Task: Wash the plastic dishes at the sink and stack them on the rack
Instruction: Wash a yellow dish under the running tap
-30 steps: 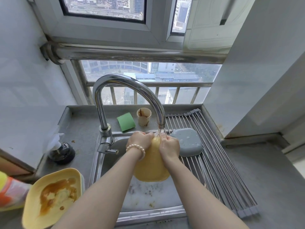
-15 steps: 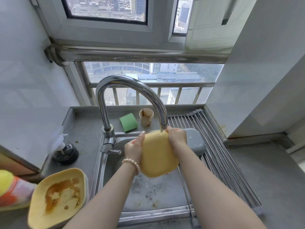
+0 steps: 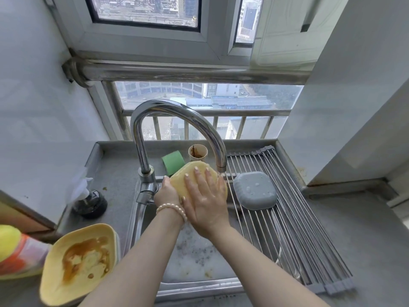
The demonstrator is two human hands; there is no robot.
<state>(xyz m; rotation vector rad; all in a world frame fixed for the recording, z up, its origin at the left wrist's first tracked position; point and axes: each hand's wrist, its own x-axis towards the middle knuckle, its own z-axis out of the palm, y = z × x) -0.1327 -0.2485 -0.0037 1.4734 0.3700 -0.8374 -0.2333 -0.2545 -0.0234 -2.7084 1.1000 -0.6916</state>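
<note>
A yellow plastic dish (image 3: 180,181) is held over the sink (image 3: 199,286) beside the tap spout (image 3: 221,168). My left hand (image 3: 166,194), with a pearl bracelet, grips its left edge from beneath. My right hand (image 3: 204,199) lies flat on the dish's upper face, fingers spread. A grey-blue plastic dish (image 3: 255,189) lies upside down on the roll-up metal rack (image 3: 296,247) over the sink's right side. A dirty yellow dish (image 3: 79,262) with brown sauce sits on the counter at the front left.
The tall curved tap (image 3: 172,111) stands behind the sink. A green sponge (image 3: 173,162) and a stained paper cup (image 3: 197,152) sit at the back. A dark round stopper (image 3: 90,204) and a colourful bottle (image 3: 17,251) are on the left counter. A grey wall stands at the right.
The yellow dish has tipped from upright to nearly flat and risen toward the spout. My right hand moved from its edge to lie flat on top.
</note>
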